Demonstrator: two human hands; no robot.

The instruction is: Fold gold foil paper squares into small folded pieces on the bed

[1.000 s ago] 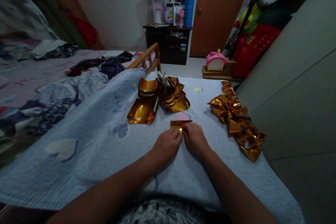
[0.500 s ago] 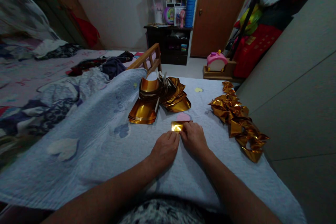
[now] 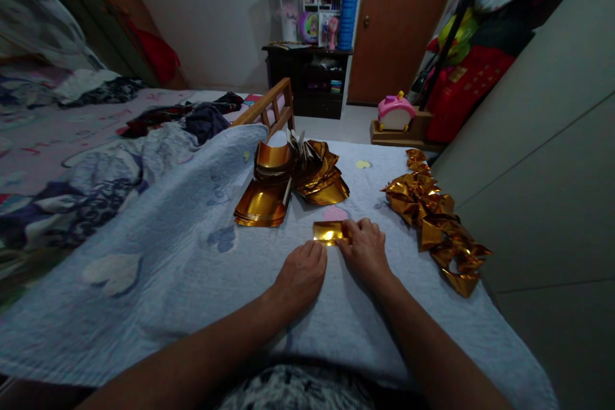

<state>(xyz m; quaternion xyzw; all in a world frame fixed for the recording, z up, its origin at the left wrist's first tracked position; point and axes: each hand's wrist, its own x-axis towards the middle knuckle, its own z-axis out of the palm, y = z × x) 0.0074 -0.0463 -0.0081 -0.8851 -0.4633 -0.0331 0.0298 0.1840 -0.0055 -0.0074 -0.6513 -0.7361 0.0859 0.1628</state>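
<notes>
A small rectangle of gold foil paper [image 3: 328, 232] lies flat on the light blue quilt in front of me. My left hand [image 3: 303, 269] has its fingers pressed together at the paper's near left corner. The fingers of my right hand [image 3: 365, 245] are closed over the right end of the paper, hiding that end. Beyond the hands sits a fanned stack of gold foil sheets [image 3: 262, 202], some curled upward. To the right lies a row of folded gold foil pieces [image 3: 432, 221], heaped against one another.
The quilt [image 3: 192, 295] covers the surface under my hands. A wooden rail [image 3: 264, 106] stands at its far left, beside a bed with clothes [image 3: 206, 122]. A grey panel [image 3: 548, 192] rises close on the right. A dark cabinet [image 3: 307, 83] stands behind.
My right hand has slid right along the gold foil paper, and more of the paper now shows between the hands. The left hand has stayed nearly in place.
</notes>
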